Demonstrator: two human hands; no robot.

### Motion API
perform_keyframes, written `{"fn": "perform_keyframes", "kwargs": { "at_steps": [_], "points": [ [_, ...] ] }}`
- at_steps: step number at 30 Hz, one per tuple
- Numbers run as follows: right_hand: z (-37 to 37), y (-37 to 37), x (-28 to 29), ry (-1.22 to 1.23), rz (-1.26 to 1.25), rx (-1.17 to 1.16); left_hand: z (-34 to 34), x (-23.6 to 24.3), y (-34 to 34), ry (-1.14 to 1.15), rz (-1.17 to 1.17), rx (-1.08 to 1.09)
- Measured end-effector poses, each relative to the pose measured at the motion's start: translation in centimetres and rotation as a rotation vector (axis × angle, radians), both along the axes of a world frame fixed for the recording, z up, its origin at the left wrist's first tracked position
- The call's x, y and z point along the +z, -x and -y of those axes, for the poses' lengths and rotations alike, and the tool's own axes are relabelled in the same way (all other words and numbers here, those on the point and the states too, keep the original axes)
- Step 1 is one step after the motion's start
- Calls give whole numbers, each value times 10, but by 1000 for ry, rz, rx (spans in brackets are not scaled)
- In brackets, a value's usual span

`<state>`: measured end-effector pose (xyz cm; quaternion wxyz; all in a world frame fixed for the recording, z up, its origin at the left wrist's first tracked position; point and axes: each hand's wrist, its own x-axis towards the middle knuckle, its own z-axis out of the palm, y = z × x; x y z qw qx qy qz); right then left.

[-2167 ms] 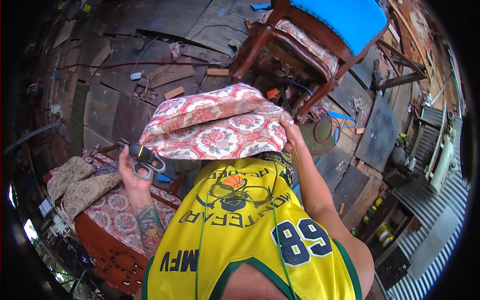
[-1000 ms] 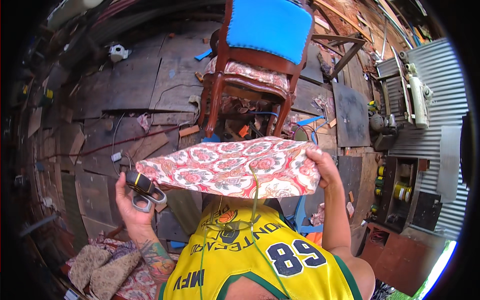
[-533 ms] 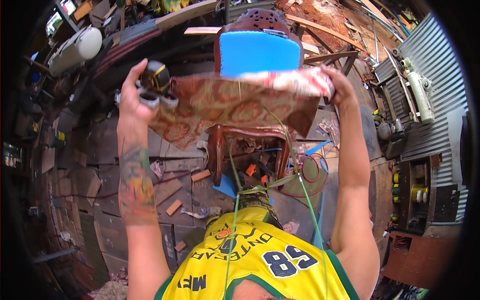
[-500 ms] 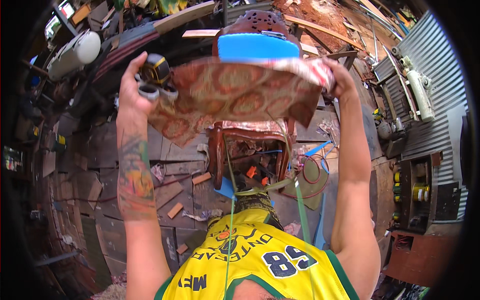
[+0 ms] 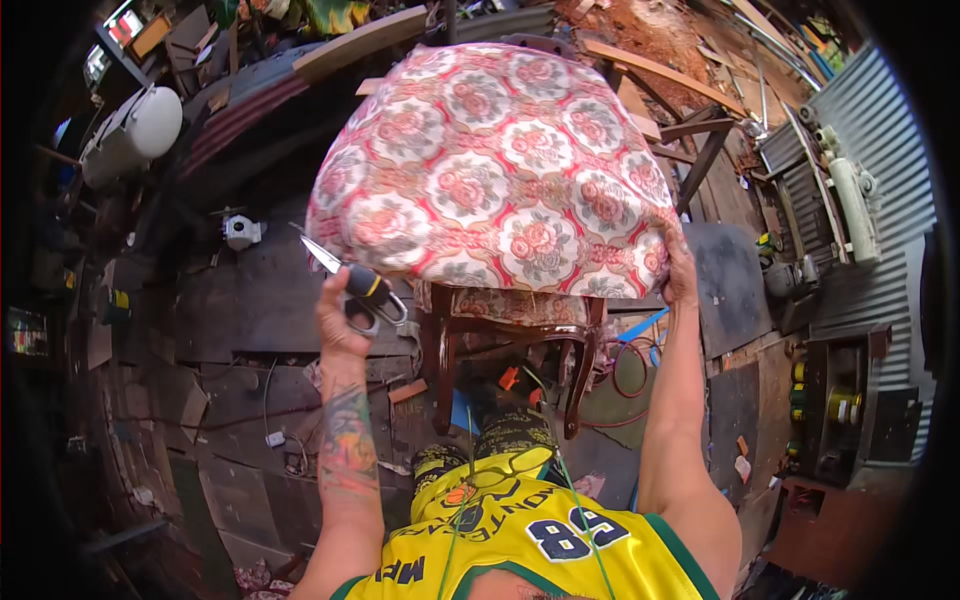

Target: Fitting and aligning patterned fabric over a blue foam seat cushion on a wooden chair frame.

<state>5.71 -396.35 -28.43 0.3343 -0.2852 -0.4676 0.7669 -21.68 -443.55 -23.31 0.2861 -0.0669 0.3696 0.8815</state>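
A floral fabric piece (image 5: 480,150), red, pink and white, is spread over the wooden chair (image 5: 440,350). It hides the chair's back and most of the seat; the dark carved front legs show below. My left hand (image 5: 345,310) is closed on a pair of scissors (image 5: 322,257), blades pointing away to the upper left. A black piece with a yellow band (image 5: 372,288) sits at the scissors, its kind unclear. That hand is beside the cloth's near left edge; whether it also pinches the cloth is hidden. My right hand (image 5: 680,268) grips the cloth's near right corner.
Scraps and an orange bit (image 5: 509,378) lie on the plank floor around the chair legs. A white tank (image 5: 150,122) stands at the far left. On the right are a wooden shelf (image 5: 850,390) with spools and a corrugated metal sheet (image 5: 860,160).
The cloth was held up with its underside showing and has come down over the chair, patterned face up, covering the blue backrest panel. Both hands have moved nearer, the left also inward.
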Motion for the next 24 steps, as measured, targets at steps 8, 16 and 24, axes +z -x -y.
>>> {"fn": "perform_keyframes", "kwargs": {
  "at_steps": [8, 16, 24],
  "points": [
    [-15, -3, -165, -700, 1395, -341, 21, -201, -24, 140, 518, -45],
    [110, 57, -161, -764, 1030, -108, 127, -186, -143, 383, 618, -142],
    [139, 64, -191, -900, 1060, -140, 140, -167, -172, 454, 559, -78]
  ]
}}
